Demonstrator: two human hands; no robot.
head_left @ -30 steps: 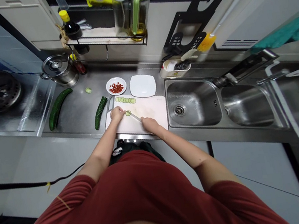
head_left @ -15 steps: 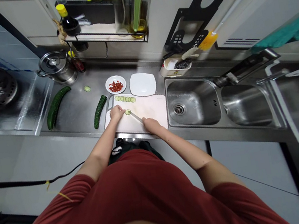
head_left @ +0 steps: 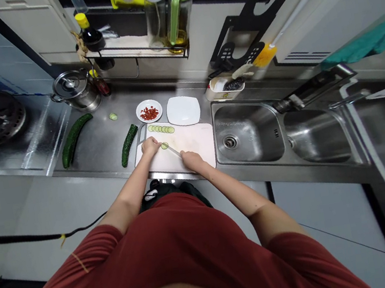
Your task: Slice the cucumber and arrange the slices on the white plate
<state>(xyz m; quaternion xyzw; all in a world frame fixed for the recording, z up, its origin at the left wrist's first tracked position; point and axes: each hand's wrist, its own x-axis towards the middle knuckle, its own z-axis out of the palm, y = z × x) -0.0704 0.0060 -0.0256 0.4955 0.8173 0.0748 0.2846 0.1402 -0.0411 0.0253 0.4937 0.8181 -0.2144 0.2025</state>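
Note:
On the white cutting board [head_left: 197, 138], my left hand [head_left: 150, 146] has its fingers pinched together at the left edge of a cucumber slice [head_left: 165, 146]. From the right, my right hand [head_left: 192, 160] is closed around the handle of a knife [head_left: 174, 151]. The blade's tip reaches the slice. Overlapping cucumber slices [head_left: 161, 129] lie in a row along the board's upper left. Left of the board rests a cut length of cucumber [head_left: 129, 145], and farther left a longer cucumber [head_left: 75, 139].
Behind the board stand a round plate [head_left: 139, 114] of chopped red pieces and a white square plate [head_left: 182, 110]. A cucumber end [head_left: 112, 116] lies on the steel counter. The double sink [head_left: 247, 129] is at right, a lidded pot [head_left: 75, 92] at back left, a bottle shelf [head_left: 137, 44] above.
The knife and my right hand have shifted slightly left. My left hand stays at the slice. The whole view has tilted a little.

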